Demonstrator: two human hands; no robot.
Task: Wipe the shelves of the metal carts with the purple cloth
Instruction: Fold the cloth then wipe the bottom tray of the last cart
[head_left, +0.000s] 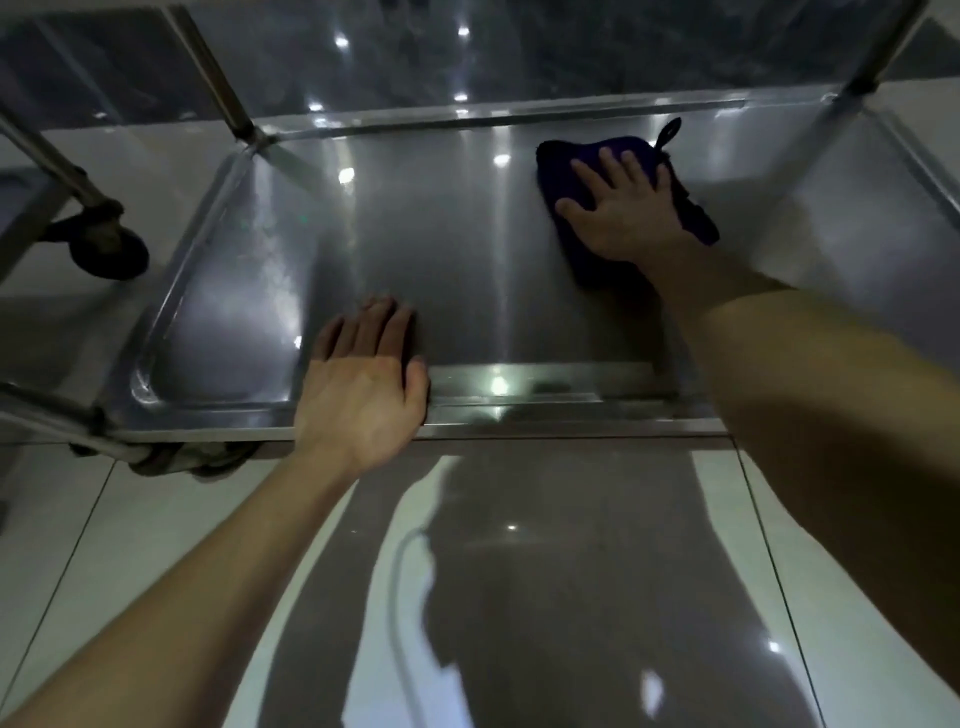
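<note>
A low steel cart shelf with a raised rim fills the middle of the view. The purple cloth lies flat at the shelf's far right, a small hanging loop sticking out at its far edge. My right hand presses down on the cloth with fingers spread, covering its middle. My left hand rests on the shelf's near rim, fingers over the edge onto the shelf, holding nothing loose.
Upright steel posts rise at the far left and far right corners. A second cart's black caster wheel stands on the floor at the left. Another wheel sits under the near left corner. Glossy floor tiles lie in front.
</note>
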